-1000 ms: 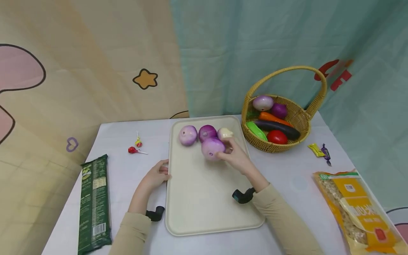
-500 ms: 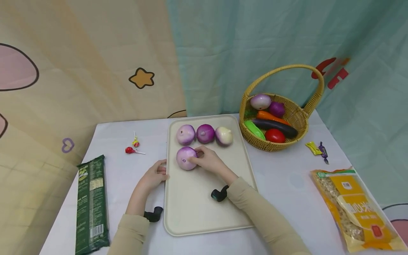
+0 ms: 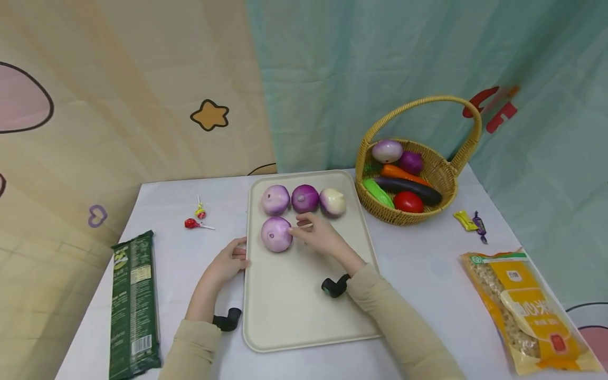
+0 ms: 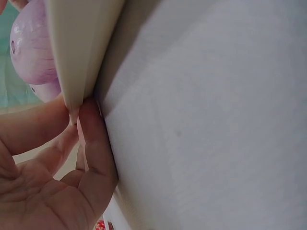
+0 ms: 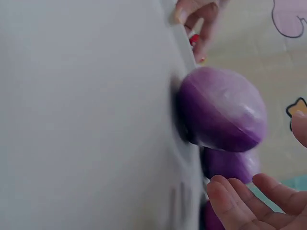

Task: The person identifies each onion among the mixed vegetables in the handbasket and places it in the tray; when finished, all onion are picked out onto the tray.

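A cream tray (image 3: 304,311) lies on the white table. My left hand (image 3: 225,265) pinches its left rim between thumb and fingers, plainly seen in the left wrist view. A light purple onion (image 3: 276,234) rests on the tray's left part. Just to its right is my right hand (image 3: 323,236), fingers apart and holding nothing; a gap to the onion (image 5: 223,109) shows in the right wrist view. Behind stands a row: a pale purple onion (image 3: 275,199), a darker purple onion (image 3: 305,199) and a whitish onion (image 3: 333,203).
A wicker basket (image 3: 394,215) of vegetables, including an eggplant (image 3: 408,190) and a tomato (image 3: 408,202), stands back right. Lollipops (image 3: 192,224) and a green packet (image 3: 134,306) lie left. Wrapped candies (image 3: 470,221) and a yellow grain bag (image 3: 532,311) lie right.
My right hand has carried the light purple onion leftward, set it in front of the pale one, then let go and drawn slightly right. The left hand keeps its hold on the tray.
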A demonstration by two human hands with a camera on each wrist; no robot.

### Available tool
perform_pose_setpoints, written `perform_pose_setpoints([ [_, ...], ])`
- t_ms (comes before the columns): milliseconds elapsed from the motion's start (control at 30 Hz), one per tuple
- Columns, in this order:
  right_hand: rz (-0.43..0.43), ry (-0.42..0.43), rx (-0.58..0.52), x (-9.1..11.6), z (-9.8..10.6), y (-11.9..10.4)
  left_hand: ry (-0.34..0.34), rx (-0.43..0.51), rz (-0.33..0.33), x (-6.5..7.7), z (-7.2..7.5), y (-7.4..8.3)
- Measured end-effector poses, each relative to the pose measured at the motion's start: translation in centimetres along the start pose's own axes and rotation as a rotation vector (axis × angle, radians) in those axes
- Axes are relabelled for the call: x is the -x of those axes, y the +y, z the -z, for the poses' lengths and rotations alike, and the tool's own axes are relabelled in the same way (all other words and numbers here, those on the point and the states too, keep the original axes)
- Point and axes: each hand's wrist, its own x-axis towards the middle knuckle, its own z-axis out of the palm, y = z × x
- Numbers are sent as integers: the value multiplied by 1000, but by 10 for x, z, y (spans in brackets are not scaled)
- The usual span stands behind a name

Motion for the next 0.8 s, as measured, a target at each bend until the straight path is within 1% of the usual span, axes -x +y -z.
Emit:
perform_pose_setpoints([
  [100, 49, 35, -31, 4, 28, -5, 1, 5, -7, 2, 2, 2],
  [233, 89, 148, -4, 11, 80, -11, 13, 0, -17, 3, 3, 5],
  [333, 65, 273, 32, 14, 121, -13, 29, -5, -28, 2, 2, 7],
  [400, 45, 360, 56, 13, 147, -13, 37, -8, -49, -1, 2, 8],
  [467, 11, 443, 82, 10, 171, -11, 45, -17, -68, -3, 2, 9],
  [567, -21, 534, 100, 1, 200, -7, 45, -27, -87, -5, 2, 8],
  [633, -35, 565, 106, -7, 215, -4, 45, -25, -81, -6, 1, 6],
  [667, -44, 565, 107, -11, 222, -2, 45, -20, -78, -6, 0, 5],
  [733, -65, 548, 120, -22, 233, 2, 47, -13, -67, -6, -2, 3],
  [800, -94, 515, 125, -31, 241, 7, 51, -3, -63, -7, -5, -1],
])
